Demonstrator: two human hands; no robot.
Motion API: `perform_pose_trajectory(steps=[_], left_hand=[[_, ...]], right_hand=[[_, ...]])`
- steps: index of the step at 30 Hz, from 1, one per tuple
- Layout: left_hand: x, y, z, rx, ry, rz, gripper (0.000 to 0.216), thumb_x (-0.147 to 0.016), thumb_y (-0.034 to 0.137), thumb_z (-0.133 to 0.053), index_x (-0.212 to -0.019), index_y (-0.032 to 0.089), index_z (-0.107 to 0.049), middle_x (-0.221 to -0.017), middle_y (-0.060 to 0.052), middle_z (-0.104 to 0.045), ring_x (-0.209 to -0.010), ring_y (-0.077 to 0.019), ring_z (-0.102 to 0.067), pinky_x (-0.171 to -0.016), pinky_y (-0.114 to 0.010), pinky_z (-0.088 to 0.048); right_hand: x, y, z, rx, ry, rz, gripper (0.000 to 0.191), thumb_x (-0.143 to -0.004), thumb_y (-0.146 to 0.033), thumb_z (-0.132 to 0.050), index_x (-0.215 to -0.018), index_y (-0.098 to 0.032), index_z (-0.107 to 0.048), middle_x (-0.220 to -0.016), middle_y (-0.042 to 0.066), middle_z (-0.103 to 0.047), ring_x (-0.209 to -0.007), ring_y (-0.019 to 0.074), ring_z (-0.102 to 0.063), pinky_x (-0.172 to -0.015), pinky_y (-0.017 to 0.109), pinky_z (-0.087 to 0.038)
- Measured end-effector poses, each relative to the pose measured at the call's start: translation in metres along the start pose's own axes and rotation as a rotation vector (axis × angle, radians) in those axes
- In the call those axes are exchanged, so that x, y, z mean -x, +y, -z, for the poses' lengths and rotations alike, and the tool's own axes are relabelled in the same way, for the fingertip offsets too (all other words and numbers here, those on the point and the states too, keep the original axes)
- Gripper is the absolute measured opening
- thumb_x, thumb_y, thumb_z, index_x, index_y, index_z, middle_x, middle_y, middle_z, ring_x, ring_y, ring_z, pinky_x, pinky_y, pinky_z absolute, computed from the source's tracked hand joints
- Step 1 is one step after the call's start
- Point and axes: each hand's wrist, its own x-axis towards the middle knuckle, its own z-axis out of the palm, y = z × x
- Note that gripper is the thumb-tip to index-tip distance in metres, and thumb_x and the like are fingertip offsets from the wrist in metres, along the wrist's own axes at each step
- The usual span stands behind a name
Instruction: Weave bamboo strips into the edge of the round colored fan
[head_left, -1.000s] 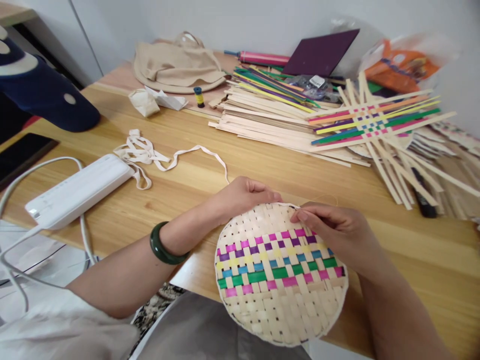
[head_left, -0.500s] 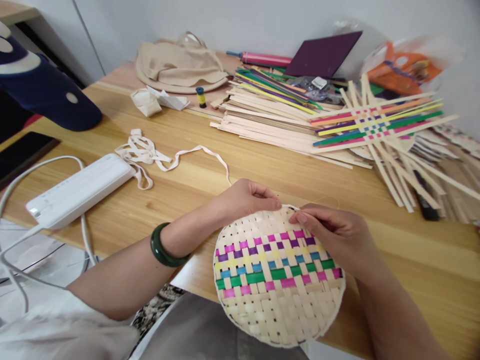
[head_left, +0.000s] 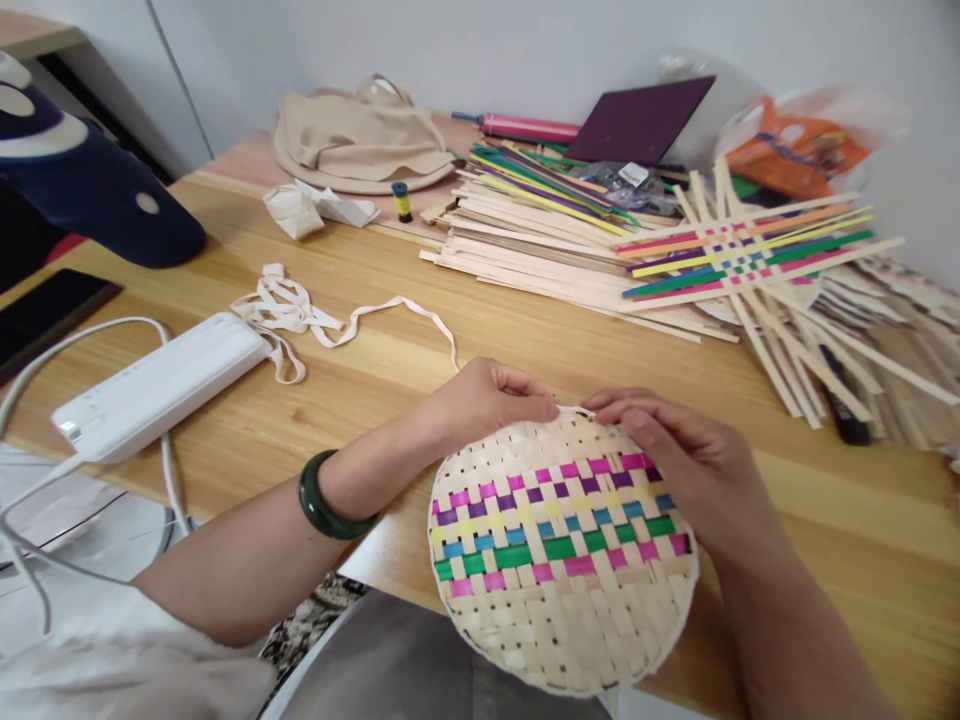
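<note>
The round woven bamboo mat [head_left: 562, 570], pale with 5 or so bands of pink, purple, yellow, blue and green across its middle, lies at the near edge of the wooden tabletop [head_left: 360, 400], its lower half hanging out over the person's lap. Its place has barely shifted in the last second.

The right hand [head_left: 690, 465] has changed. 1 second ago its fingertips pinched the mat just inside the far rim, with a thin loop of thread showing beyond them. Now the hand has slid up and its fingers curl over the rim itself, and the loop is out of sight.

The left hand [head_left: 487, 400], a green bangle [head_left: 322, 497] on its wrist, stays clenched on the rim just beside it, pinching a narrow white edging tape [head_left: 576, 410] that runs between the 2 hands. More white tape [head_left: 300, 315] trails beside a white power strip [head_left: 161, 385], well apart.
</note>
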Motion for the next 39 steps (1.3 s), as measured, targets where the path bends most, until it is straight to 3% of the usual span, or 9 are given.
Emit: perform_pose_trajectory(steps=[3,5,9,13,17,29,39], left_hand=[[0.002,0.0,-0.001,0.003,-0.031,-0.006,0.018,-0.068,0.032,-0.071,-0.072,0.015,-0.069,-0.061,0.001,-0.063,-0.049,-0.0059,-0.051,-0.046,-0.017,-0.037],[0.002,-0.001,-0.002,-0.002,-0.06,-0.014,0.019,-0.068,0.033,-0.072,-0.073,0.015,-0.069,-0.063,0.001,-0.064,-0.05,-0.0062,-0.052,-0.047,-0.018,-0.038],[0.002,-0.001,-0.002,-0.018,-0.098,-0.021,0.019,-0.068,0.033,-0.072,-0.075,0.015,-0.07,-0.064,0.001,-0.064,-0.051,-0.0061,-0.052,-0.048,-0.017,-0.039],[0.004,0.0,-0.002,-0.009,-0.127,-0.026,0.017,-0.07,0.03,-0.071,-0.075,0.014,-0.07,-0.065,0.001,-0.064,-0.053,-0.0058,-0.053,-0.05,-0.017,-0.039],[0.005,0.001,-0.002,-0.026,-0.129,-0.035,0.017,-0.07,0.029,-0.071,-0.077,0.014,-0.071,-0.066,0.0,-0.065,-0.054,-0.0059,-0.053,-0.05,-0.016,-0.039],[0.006,0.001,-0.002,-0.052,-0.139,-0.03,0.02,-0.07,0.032,-0.071,-0.079,0.014,-0.071,-0.066,0.0,-0.066,-0.054,-0.0064,-0.054,-0.05,-0.016,-0.04],[0.004,0.0,-0.002,-0.043,-0.151,-0.027,0.022,-0.069,0.033,-0.072,-0.08,0.014,-0.071,-0.069,-0.002,-0.067,-0.056,-0.008,-0.056,-0.051,-0.018,-0.041]], right_hand=[[-0.004,0.005,0.008,-0.13,0.134,-0.053,0.018,-0.089,-0.035,-0.056,-0.088,-0.024,-0.069,-0.098,0.003,-0.067,-0.08,0.0148,-0.064,-0.067,0.027,-0.055],[-0.006,0.007,0.012,-0.174,0.143,-0.104,0.019,-0.087,-0.037,-0.058,-0.094,-0.022,-0.068,-0.09,0.004,-0.067,-0.066,0.0129,-0.061,-0.058,0.027,-0.055],[-0.007,0.008,0.012,-0.208,-0.061,-0.196,0.024,-0.085,-0.039,-0.059,-0.103,-0.022,-0.063,-0.08,0.003,-0.067,-0.065,0.0132,-0.061,-0.059,0.026,-0.052],[-0.007,0.003,0.008,-0.223,-0.2,-0.323,0.02,-0.082,-0.041,-0.063,-0.089,-0.024,-0.057,-0.071,-0.002,-0.063,-0.059,0.0097,-0.055,-0.05,0.019,-0.043],[-0.007,0.0,0.006,-0.216,-0.252,-0.396,0.025,-0.079,-0.045,-0.066,-0.08,-0.021,-0.06,-0.067,-0.002,-0.058,-0.055,0.0078,-0.049,-0.047,0.018,-0.038],[-0.005,-0.002,0.006,-0.215,-0.331,-0.401,0.022,-0.078,-0.045,-0.067,-0.083,-0.023,-0.069,-0.081,0.001,-0.066,-0.067,0.0102,-0.057,-0.058,0.02,-0.046],[-0.005,-0.001,0.006,-0.183,-0.319,-0.394,0.024,-0.078,-0.046,-0.066,-0.082,-0.023,-0.068,-0.077,0.0,-0.066,-0.063,0.0097,-0.056,-0.055,0.019,-0.044]])
